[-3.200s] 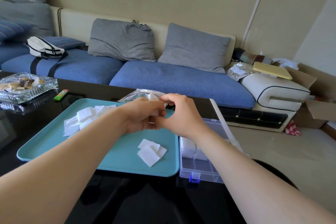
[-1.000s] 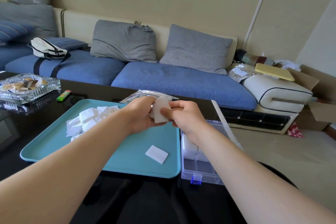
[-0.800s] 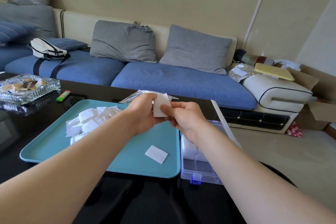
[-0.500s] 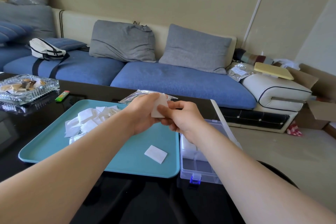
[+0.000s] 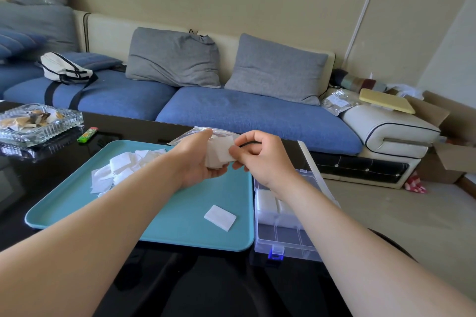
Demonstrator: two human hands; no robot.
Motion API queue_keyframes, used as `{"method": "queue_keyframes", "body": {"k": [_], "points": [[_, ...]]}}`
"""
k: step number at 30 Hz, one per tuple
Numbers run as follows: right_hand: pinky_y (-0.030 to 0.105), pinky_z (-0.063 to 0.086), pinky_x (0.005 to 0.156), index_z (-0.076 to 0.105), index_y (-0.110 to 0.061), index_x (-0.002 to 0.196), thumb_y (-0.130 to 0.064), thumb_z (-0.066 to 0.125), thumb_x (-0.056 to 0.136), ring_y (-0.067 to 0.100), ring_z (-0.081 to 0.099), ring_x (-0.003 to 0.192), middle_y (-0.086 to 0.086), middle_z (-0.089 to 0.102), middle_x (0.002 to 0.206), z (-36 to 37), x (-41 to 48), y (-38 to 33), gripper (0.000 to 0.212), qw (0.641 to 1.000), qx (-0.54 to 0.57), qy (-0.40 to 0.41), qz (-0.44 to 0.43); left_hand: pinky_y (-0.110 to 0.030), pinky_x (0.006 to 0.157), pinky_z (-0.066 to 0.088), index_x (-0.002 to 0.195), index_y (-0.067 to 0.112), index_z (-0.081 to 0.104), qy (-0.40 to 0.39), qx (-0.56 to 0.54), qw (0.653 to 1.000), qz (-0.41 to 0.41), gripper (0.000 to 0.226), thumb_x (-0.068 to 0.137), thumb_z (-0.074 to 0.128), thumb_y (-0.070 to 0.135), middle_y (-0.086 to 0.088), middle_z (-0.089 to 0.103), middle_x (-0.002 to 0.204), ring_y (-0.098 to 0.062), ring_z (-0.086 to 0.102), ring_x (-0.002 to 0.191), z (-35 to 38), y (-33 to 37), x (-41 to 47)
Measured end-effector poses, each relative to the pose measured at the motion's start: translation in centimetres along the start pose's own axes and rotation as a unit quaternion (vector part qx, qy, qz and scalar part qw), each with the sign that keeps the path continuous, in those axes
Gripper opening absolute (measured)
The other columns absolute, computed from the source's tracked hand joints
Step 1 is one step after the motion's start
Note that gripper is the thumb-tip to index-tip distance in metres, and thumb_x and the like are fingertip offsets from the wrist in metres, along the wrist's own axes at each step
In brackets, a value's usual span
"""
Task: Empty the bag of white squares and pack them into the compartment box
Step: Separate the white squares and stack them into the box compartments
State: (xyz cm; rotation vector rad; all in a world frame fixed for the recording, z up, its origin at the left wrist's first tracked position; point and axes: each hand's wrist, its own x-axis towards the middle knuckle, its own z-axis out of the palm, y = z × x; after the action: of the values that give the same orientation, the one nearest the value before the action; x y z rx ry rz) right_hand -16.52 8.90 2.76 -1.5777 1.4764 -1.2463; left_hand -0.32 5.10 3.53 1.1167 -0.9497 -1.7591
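Observation:
Over the far right part of the teal tray (image 5: 77,201), my left hand (image 5: 195,162) holds a small stack of white squares (image 5: 219,153). My right hand (image 5: 260,157) pinches the stack's right edge with thumb and forefinger. A loose pile of white squares (image 5: 118,170) lies at the tray's back left, and a single square (image 5: 220,217) lies near its front right. The clear bag (image 5: 190,134) lies behind my hands, mostly hidden. The clear compartment box (image 5: 288,247) stands open right of the tray, with white squares (image 5: 266,206) filling its back compartments.
A glass ashtray (image 5: 38,121) and a green lighter (image 5: 87,134) sit on the black table at the far left. The box's open lid (image 5: 306,152) stands up along its right side. A blue sofa (image 5: 231,110) with grey cushions runs behind the table.
Loose squares near the tray's front right went from a few to one. The stack in my hands has tilted from upright to flatter and lower.

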Motion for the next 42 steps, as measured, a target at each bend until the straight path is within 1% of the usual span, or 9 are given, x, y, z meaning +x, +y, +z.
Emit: {"method": "queue_keyframes", "body": {"k": [6, 9, 12, 16, 24, 28, 33, 36, 42], "points": [[0.034, 0.062, 0.073, 0.072, -0.026, 0.094, -0.022, 0.087, 0.083, 0.018, 0.076, 0.071, -0.002, 0.076, 0.069, 0.5, 0.3, 0.4, 0.019, 0.996, -0.077, 0.044, -0.027, -0.045, 0.078, 0.063, 0.126, 0.002, 0.060, -0.052, -0.005, 0.999, -0.004, 0.035, 0.112, 0.037, 0.024, -0.018, 0.072, 0.118, -0.030, 0.072, 0.092, 0.5, 0.0, -0.5], [0.027, 0.057, 0.066, 0.071, -0.030, 0.092, -0.026, 0.088, 0.080, 0.012, 0.071, 0.070, -0.005, 0.073, 0.067, 0.7, 0.3, 0.7, 0.022, 0.987, -0.138, 0.047, -0.063, -0.050, 0.098, 0.059, 0.118, 0.001, 0.063, -0.059, 0.057, 0.997, 0.010, 0.028, 0.106, 0.039, 0.008, -0.016, 0.074, 0.115, -0.027, 0.070, 0.098, 0.4, -0.2, -0.2], [0.020, 0.046, 0.060, 0.062, -0.029, 0.108, -0.034, 0.089, 0.075, 0.002, 0.058, 0.067, -0.013, 0.061, 0.069, 0.7, -0.2, 0.6, 0.043, 0.976, -0.185, 0.030, -0.107, -0.046, 0.092, 0.061, 0.127, 0.001, 0.063, -0.071, 0.115, 0.991, 0.007, 0.037, 0.101, 0.037, 0.002, -0.019, 0.072, 0.128, -0.026, 0.071, 0.102, 0.0, -0.4, 0.0], [0.040, 0.049, 0.095, 0.054, -0.038, 0.139, -0.049, 0.091, 0.060, 0.018, 0.053, 0.117, -0.013, 0.055, 0.117, 1.1, -0.3, 1.0, 0.088, 0.937, -0.308, -0.027, -0.166, -0.046, 0.083, 0.060, 0.124, 0.005, 0.067, -0.078, 0.171, 0.982, 0.025, 0.032, 0.097, 0.049, 0.002, -0.015, 0.074, 0.112, -0.026, 0.071, 0.096, -0.1, -0.7, 0.1], [0.042, 0.052, 0.066, 0.063, -0.022, 0.084, -0.057, 0.081, 0.067, 0.027, 0.059, 0.075, -0.005, 0.068, 0.077, 1.3, 0.1, 1.4, 0.043, 0.915, -0.359, 0.018, -0.185, -0.049, 0.095, 0.060, 0.103, 0.005, 0.070, -0.115, 0.210, 0.970, 0.039, 0.008, 0.100, 0.062, 0.006, -0.007, 0.073, 0.094, -0.021, 0.072, 0.088, -0.1, -1.3, 0.3], [0.041, 0.057, 0.069, 0.059, -0.026, 0.090, -0.067, 0.079, 0.060, 0.024, 0.063, 0.082, -0.008, 0.069, 0.084, 1.6, -0.2, 1.3, 0.055, 0.927, -0.353, -0.023, -0.124, -0.035, 0.069, 0.057, 0.058, 0.014, 0.062, -0.095, 0.231, 0.968, 0.028, 0.048, 0.099, 0.046, -0.007, 0.001, 0.062, 0.065, -0.015, 0.064, 0.062, 0.2, -1.3, -0.1], [0.045, 0.057, 0.090, 0.062, -0.017, 0.123, -0.052, 0.071, 0.070, 0.026, 0.057, 0.113, 0.001, 0.064, 0.114, 1.8, -0.3, 1.5, 0.064, 0.915, -0.391, -0.093, 0.008, -0.041, 0.076, 0.054, 0.112, 0.018, 0.060, 0.030, 0.243, 0.969, 0.037, 0.032, 0.101, 0.035, 0.002, -0.010, 0.057, 0.095, -0.024, 0.054, 0.076, -0.2, -1.0, 0.3], [0.046, 0.057, 0.094, 0.068, -0.007, 0.123, -0.031, 0.067, 0.085, 0.032, 0.060, 0.119, 0.010, 0.071, 0.110, 2.2, -0.6, 2.4, 0.045, 0.891, -0.427, -0.154, 0.028, -0.042, 0.077, 0.054, 0.110, 0.027, 0.062, 0.037, 0.217, 0.975, 0.032, 0.028, 0.108, 0.035, 0.020, -0.011, 0.056, 0.097, -0.025, 0.055, 0.075, -0.3, -0.8, -0.1], [0.048, 0.058, 0.097, 0.064, -0.003, 0.128, -0.038, 0.084, 0.085, 0.032, 0.064, 0.114, 0.015, 0.069, 0.122, 4.0, -1.7, 2.0, 0.060, 0.838, -0.474, -0.269, 0.040, -0.042, 0.075, 0.054, 0.110, 0.022, 0.064, 0.019, 0.185, 0.983, -0.003, 0.030, 0.112, 0.034, 0.017, -0.014, 0.052, 0.100, -0.028, 0.053, 0.079, -0.6, -0.6, -0.1]]}}
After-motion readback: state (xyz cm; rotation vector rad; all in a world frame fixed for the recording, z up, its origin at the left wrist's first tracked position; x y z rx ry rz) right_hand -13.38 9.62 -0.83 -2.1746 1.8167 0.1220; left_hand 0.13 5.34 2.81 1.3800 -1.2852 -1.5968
